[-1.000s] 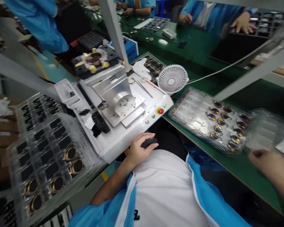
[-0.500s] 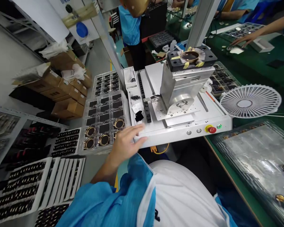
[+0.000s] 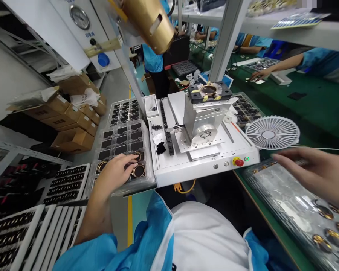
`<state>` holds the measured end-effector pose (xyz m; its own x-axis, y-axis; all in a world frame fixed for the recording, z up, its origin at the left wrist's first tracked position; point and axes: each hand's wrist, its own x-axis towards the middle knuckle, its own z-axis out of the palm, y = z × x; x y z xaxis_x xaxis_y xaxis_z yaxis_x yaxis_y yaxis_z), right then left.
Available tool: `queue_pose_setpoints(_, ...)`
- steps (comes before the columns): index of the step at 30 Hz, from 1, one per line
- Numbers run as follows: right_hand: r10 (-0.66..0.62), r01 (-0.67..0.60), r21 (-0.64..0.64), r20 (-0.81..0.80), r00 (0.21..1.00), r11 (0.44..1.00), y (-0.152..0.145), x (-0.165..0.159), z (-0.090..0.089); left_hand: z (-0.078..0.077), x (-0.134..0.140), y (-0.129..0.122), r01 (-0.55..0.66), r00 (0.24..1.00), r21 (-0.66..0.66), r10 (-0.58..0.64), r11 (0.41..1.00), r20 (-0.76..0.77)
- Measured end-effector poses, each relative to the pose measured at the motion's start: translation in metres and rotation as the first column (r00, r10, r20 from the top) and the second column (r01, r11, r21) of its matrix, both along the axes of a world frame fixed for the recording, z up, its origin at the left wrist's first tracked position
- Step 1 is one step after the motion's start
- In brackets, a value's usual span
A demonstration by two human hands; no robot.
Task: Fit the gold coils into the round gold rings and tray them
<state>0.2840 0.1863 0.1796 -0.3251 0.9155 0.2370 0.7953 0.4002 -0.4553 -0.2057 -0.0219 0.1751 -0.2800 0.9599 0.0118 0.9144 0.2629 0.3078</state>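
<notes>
My left hand [image 3: 115, 171] reaches over a clear plastic tray [image 3: 151, 177] at the left. Its thumb and forefinger are curved and a little apart at a gold-rimmed dark round piece [image 3: 138, 156], partly covered by the fingers. A similar round piece [image 3: 138, 171] lies just below the thumb. At the right, my right hand [image 3: 313, 173] is in the air over a stack of clear trays [image 3: 285, 203], smeared by motion. In the middle stands a white machine [image 3: 164, 175], whose metal block bears a black fixture [image 3: 193, 97] with a gold ring piece [image 3: 208, 90] in it.
A white round fan grille [image 3: 272, 133] is right of the machine. A red stop button [image 3: 238, 162] sits on its front edge. A gold cylindrical head [image 3: 155, 28] hangs above. Cardboard boxes [image 3: 73, 141] are at the left; a co-worker's hand [image 3: 261, 74] is across the green table.
My left hand has moved from the machine's front left corner leftward onto the tray's round pieces. My right hand has come into view at the right. The view has tilted up.
</notes>
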Motion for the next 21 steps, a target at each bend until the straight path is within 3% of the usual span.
queue_pose_setpoints(3,0.231,-0.198,0.185,-0.180,0.956,0.963,0.031,-0.075,0.046,0.001,-0.007,0.005,0.014,0.995,0.090,-0.023,0.996,0.101)
queue_pose_setpoints(6,0.473,-0.374,0.410,-0.169,0.865,0.832,0.072,-0.142,0.085,0.005,-0.002,0.004,-0.019,0.994,0.197,-0.002,0.980,0.106)
queue_pose_setpoints(7,0.535,-0.441,0.411,-0.147,0.832,0.798,0.086,-0.158,0.094,0.008,0.001,0.002,-0.035,0.995,0.228,0.014,0.973,0.095)
queue_pose_setpoints(10,0.681,-0.636,0.247,-0.202,0.704,0.731,0.121,-0.188,0.110,0.020,0.010,0.000,-0.063,0.994,0.272,0.036,0.960,0.102)
queue_pose_setpoints(13,0.726,-0.713,0.169,-0.284,0.626,0.681,0.138,-0.198,0.115,0.042,0.020,0.009,0.000,0.993,0.273,-0.032,0.962,0.111)
queue_pose_setpoints(17,0.698,-0.651,0.254,-0.308,0.647,0.716,0.128,-0.193,0.117,0.082,0.043,0.051,0.192,0.979,0.388,-0.206,0.901,-0.007)
queue_pose_setpoints(21,0.590,-0.462,0.368,-0.500,0.634,0.807,0.099,-0.172,0.102,0.119,0.077,0.122,0.326,0.945,0.471,-0.303,0.820,-0.126)
